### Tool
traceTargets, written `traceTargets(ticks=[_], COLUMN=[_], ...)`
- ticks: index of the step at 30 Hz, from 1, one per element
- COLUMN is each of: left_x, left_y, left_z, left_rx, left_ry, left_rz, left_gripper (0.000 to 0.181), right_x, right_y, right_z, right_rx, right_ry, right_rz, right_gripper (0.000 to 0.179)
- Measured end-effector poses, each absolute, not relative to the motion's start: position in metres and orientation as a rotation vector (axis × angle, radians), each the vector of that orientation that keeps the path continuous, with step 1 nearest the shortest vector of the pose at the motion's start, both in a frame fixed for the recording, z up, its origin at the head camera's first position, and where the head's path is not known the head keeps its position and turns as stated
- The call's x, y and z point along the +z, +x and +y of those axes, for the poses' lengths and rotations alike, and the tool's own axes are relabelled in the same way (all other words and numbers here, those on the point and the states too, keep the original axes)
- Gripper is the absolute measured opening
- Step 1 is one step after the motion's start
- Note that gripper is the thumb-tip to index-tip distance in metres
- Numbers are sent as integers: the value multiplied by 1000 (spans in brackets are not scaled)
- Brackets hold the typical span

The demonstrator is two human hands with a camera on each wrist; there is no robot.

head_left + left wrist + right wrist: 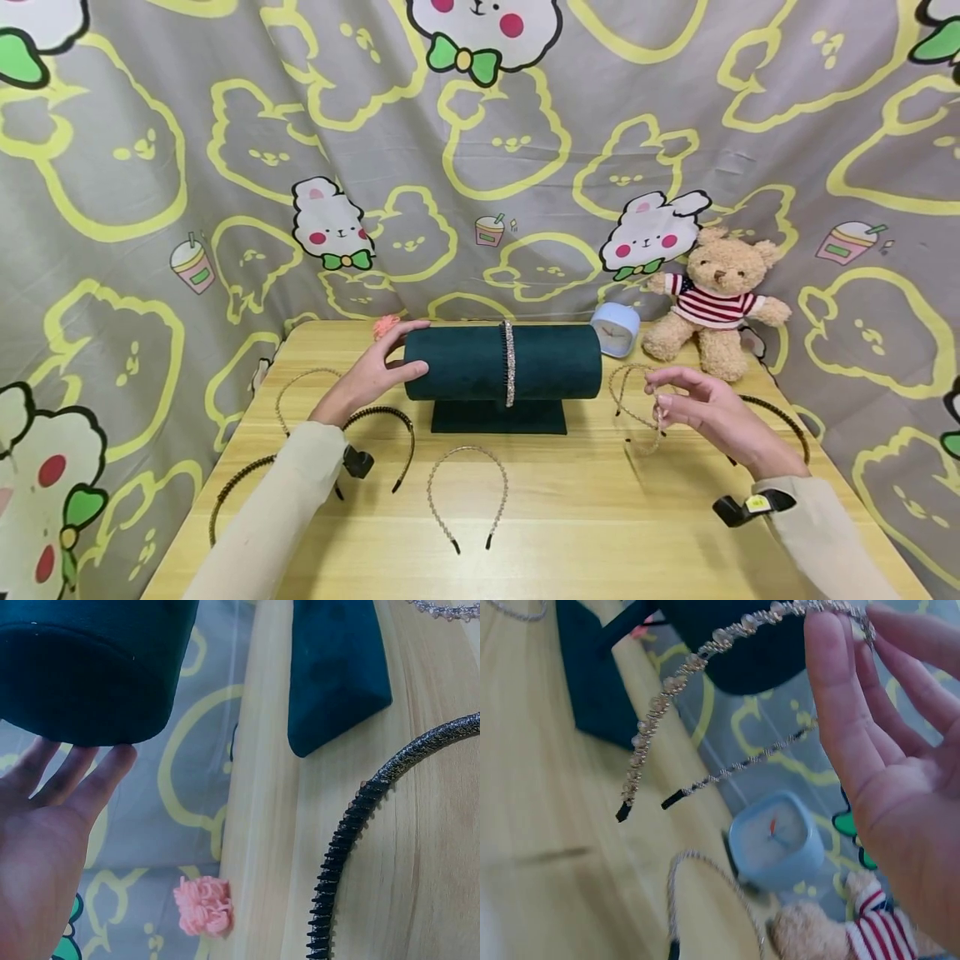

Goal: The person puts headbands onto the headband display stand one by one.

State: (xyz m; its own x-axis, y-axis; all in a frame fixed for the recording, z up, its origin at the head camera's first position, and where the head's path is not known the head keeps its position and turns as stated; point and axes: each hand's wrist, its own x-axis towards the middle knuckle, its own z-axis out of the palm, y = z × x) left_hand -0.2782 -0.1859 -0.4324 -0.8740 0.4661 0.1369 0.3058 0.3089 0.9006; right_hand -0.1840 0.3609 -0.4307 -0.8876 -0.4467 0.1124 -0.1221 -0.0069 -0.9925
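Note:
A dark green headband display stand (457, 362) has a thick horizontal roll on a flat base. A sparkling headband (511, 367) sits around the roll near its middle. My left hand (382, 367) grips the roll's left end, thumb at the front and fingers over the top and back; in the left wrist view, fingertips (120, 757) meet the roll's edge. At the right, my right hand (705, 412) pinches a beaded headband (656, 712) by its curved top between thumb and fingers. Its black-tipped ends hang above the table in the right wrist view.
A thin beaded headband (504, 483) lies at front centre. Several more headbands lie left, including a dark ridged one (341, 840); others lie right. A light blue clock (617, 329), a teddy bear (712, 300) and a pink fuzzy thing (204, 906) stand along the back. A patterned curtain (420, 142) hangs behind.

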Motion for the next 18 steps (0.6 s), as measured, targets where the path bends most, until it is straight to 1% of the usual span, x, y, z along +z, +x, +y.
traceTargets(ticks=[9,18], left_x=[-433,-435], left_y=[-277,-279], left_z=[-186,-188], left_rx=[1612,1611], left_ry=[716,711], left_rz=[2417,2418], left_gripper=[70,71], right_x=[-408,-393], right_y=[-202,-216], right_z=[327,302], right_rx=[-2087,-2091], right_ry=[-470,-445], right_rz=[2064,2060], right_gripper=[32,41])
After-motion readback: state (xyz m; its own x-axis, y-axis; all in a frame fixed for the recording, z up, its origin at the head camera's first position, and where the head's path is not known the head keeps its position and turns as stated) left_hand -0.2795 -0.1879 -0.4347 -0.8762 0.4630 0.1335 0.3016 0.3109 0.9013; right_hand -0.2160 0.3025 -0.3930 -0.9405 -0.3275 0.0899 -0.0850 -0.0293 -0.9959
